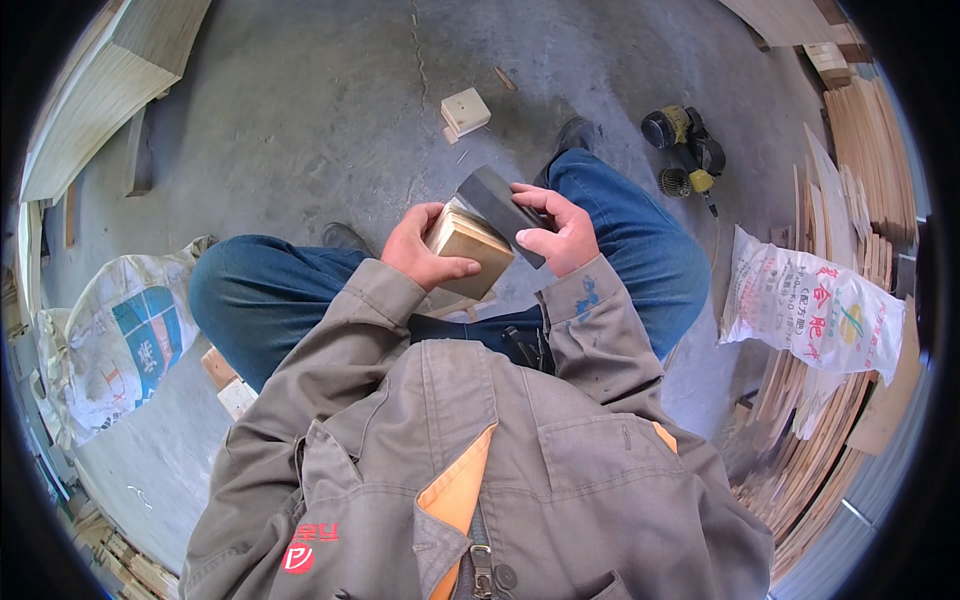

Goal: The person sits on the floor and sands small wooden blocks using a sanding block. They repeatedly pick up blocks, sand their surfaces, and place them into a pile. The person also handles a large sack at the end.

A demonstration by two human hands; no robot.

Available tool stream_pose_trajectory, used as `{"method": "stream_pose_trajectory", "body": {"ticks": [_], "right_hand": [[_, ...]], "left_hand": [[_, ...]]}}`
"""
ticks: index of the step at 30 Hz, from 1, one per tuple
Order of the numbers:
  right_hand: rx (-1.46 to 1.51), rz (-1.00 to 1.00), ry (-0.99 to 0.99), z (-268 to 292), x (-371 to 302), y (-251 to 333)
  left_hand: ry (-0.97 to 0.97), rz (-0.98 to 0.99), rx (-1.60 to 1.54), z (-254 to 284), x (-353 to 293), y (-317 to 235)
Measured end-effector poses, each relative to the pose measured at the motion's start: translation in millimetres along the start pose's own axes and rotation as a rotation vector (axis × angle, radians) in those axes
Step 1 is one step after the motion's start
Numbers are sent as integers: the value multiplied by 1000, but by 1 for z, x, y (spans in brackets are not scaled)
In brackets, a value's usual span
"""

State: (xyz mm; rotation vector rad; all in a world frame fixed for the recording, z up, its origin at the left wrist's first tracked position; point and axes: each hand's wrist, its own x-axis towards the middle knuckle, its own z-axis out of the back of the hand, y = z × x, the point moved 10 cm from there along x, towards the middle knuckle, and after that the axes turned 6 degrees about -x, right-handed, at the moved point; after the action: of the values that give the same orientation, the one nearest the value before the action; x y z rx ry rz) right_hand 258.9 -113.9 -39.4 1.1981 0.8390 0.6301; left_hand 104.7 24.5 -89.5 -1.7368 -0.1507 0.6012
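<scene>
My left hand [422, 250] is closed around a small stack of square wooden pieces [475, 250], thumb on the near face and fingers behind the far left side. In my right hand [562, 228] is a dark grey rectangular block [490, 195], gripped near its right end with thumb and fingers. That block slants across the upper right edge of the wooden stack and appears to touch it. Both hands are in front of me, between my bent knees. Part of a pale piece of wood shows beneath the stack, mostly hidden.
Farther off on the concrete floor [330, 110] lies a small wooden block stack [466, 110]. A yellow and black nail gun [688, 155] rests beyond my right knee. White sacks [810, 305] flank both sides, the right one on piled wood strips [800, 440]. Large stacked panels [110, 90] stand far left.
</scene>
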Motion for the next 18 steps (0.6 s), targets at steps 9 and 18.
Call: {"method": "stream_pose_trajectory", "body": {"ticks": [9,18], "right_hand": [[111,2,25,2,-1,0],[96,-67,149,-11,-1,-5]], "left_hand": [[58,174,-373,-2,0,-2],[160,192,-361,-9,-5,-7]]}}
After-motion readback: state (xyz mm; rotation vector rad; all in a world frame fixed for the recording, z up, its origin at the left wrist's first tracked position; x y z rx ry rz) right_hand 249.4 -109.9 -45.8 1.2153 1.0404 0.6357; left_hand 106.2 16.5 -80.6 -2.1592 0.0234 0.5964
